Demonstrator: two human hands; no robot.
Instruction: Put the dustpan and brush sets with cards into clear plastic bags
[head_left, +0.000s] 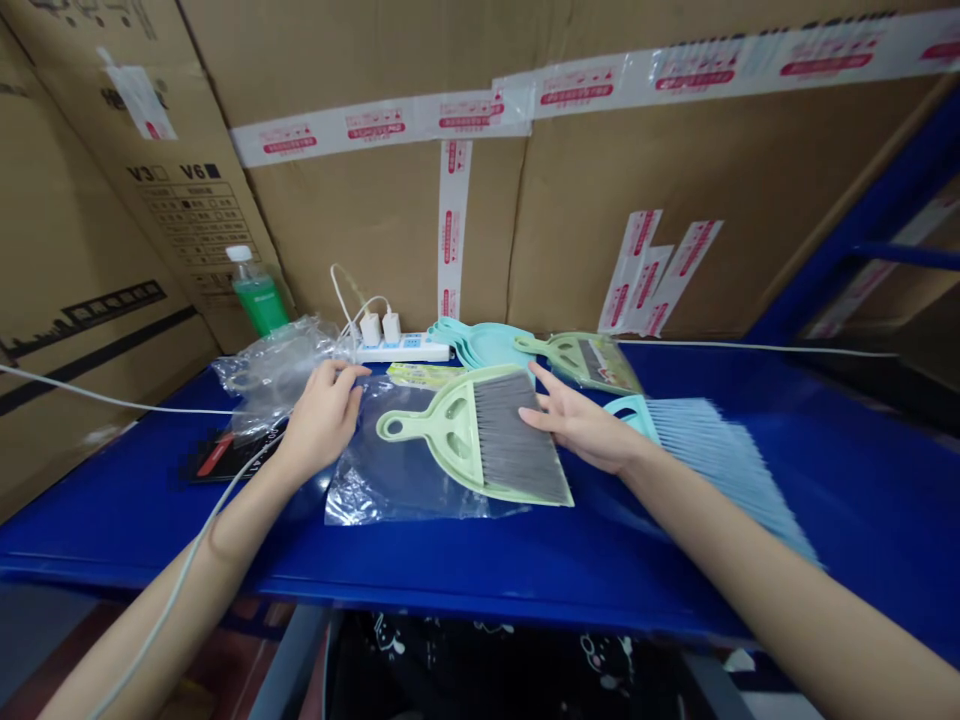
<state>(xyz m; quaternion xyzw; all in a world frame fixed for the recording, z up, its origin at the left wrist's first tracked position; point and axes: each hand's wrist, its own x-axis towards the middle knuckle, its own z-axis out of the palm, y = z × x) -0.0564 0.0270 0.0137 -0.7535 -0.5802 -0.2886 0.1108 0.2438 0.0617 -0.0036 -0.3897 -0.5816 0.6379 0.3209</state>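
A pale green dustpan (442, 447) with a grey-bristled hand brush (517, 440) nested in it lies over a clear plastic bag (397, 490), its handle pointing left. My right hand (581, 420) grips the set at its wide end, thumb on the bristles. Fingers bent, my left hand (322, 415) is at the bag's upper left edge and seems to pinch the film. Beside my right forearm lie light blue brush bristles (727, 460) with a turquoise handle piece (636, 412).
Behind are stacked turquoise dustpans (495, 345), a bagged green set (592, 360), a yellow-green card (424, 375) and a power strip (405, 348) with chargers. Crumpled plastic (281, 365) and a green bottle (259, 295) stand left. A white cable (187, 560) crosses my left arm. Cardboard (360, 210) walls the blue table (450, 565).
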